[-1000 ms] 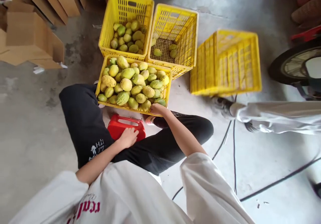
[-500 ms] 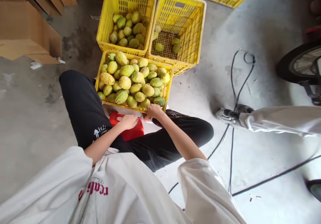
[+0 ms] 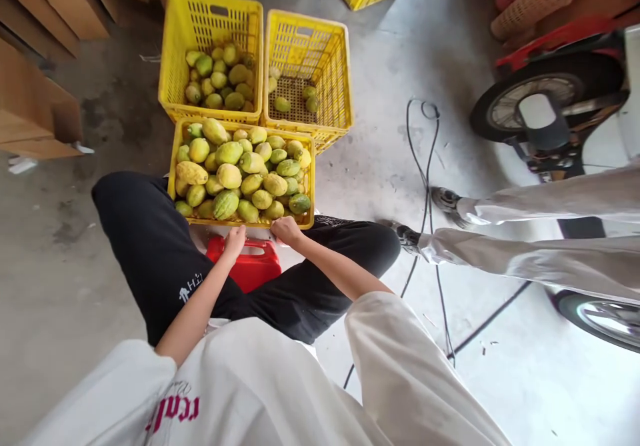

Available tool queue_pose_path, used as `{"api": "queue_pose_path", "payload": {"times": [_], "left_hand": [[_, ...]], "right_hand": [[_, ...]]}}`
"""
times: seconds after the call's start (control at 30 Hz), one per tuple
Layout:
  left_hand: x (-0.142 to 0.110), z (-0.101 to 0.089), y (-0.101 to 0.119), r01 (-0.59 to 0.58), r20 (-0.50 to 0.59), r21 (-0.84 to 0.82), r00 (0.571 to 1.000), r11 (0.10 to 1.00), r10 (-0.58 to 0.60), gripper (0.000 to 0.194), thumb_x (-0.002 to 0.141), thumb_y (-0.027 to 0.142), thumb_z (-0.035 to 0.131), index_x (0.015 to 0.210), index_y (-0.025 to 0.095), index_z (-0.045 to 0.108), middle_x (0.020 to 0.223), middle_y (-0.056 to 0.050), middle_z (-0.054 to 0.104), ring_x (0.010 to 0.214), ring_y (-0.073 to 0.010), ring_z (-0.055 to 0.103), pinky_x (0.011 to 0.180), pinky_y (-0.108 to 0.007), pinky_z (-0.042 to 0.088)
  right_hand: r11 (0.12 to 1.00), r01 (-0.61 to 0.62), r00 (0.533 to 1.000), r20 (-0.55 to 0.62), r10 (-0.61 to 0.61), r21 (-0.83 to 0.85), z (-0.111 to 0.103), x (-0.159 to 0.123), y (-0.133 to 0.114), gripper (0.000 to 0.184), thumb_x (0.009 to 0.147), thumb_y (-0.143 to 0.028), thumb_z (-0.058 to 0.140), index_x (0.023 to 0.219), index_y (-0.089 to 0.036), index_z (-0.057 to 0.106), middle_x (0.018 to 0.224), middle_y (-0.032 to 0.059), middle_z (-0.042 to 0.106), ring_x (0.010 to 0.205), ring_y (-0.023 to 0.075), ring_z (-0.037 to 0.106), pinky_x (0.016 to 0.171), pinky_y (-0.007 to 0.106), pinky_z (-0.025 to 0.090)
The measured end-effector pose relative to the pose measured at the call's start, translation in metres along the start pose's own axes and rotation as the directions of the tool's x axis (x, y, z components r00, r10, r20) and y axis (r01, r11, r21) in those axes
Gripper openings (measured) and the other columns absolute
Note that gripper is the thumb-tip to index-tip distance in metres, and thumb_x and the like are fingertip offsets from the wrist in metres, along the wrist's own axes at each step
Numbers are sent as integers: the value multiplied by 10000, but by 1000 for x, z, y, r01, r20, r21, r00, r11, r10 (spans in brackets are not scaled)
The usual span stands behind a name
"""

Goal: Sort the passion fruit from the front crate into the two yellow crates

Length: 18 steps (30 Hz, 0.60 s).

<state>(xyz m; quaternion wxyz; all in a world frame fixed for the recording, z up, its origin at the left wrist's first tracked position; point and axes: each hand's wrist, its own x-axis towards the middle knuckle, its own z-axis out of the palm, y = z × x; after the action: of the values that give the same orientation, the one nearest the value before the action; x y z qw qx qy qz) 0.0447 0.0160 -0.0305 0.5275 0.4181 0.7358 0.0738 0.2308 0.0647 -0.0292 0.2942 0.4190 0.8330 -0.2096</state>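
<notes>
I sit on a red stool [image 3: 250, 264] with a full yellow crate [image 3: 173, 159] of green-yellow fruit [image 3: 229, 175] between my knees. My left hand [image 3: 234, 241] rests with curled fingers at the crate's near rim, just above the stool. My right hand [image 3: 287, 230] is closed on that same near rim, further right. What the fingers of either hand enclose is partly hidden by the rim.
Behind it stand a half-full yellow crate [image 3: 170, 66] and a nearly empty one [image 3: 340, 66]. Another person's legs in white trousers [image 3: 525, 253] reach in from the right. Black cables [image 3: 425, 166] lie on the concrete floor. A motorbike wheel [image 3: 540, 99] and cardboard boxes [image 3: 35, 106] flank the space.
My left hand rose from the red stool to the crate's near rim. The other person's legs stepped further in, and the yellow crate that was carried at the right is gone from there.
</notes>
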Motion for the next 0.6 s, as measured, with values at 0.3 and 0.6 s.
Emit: {"api": "queue_pose_path", "payload": {"times": [0.3, 0.6], "left_hand": [[-12, 13, -1, -3, 98, -260, 995, 966, 29, 179, 1046, 137, 588, 1068, 210, 751, 1134, -94, 880, 1112, -224, 866, 1061, -344, 689], [-29, 15, -11, -162, 187, 88, 972, 983, 143, 239, 1111, 170, 578, 1249, 200, 771, 1437, -156, 844, 1391, -295, 797, 1223, -425, 607]], "right_hand": [[992, 112, 993, 35, -110, -66, -15, -3, 23, 417, 1085, -118, 525, 1198, -36, 918, 1097, 279, 884, 981, 331, 831, 745, 372, 459], [996, 56, 996, 71, -51, -74, -24, -6, 46, 375, 1040, -182, 611, 1180, -48, 933, 1088, 285, 884, 1044, 375, 840, 804, 389, 503]]}}
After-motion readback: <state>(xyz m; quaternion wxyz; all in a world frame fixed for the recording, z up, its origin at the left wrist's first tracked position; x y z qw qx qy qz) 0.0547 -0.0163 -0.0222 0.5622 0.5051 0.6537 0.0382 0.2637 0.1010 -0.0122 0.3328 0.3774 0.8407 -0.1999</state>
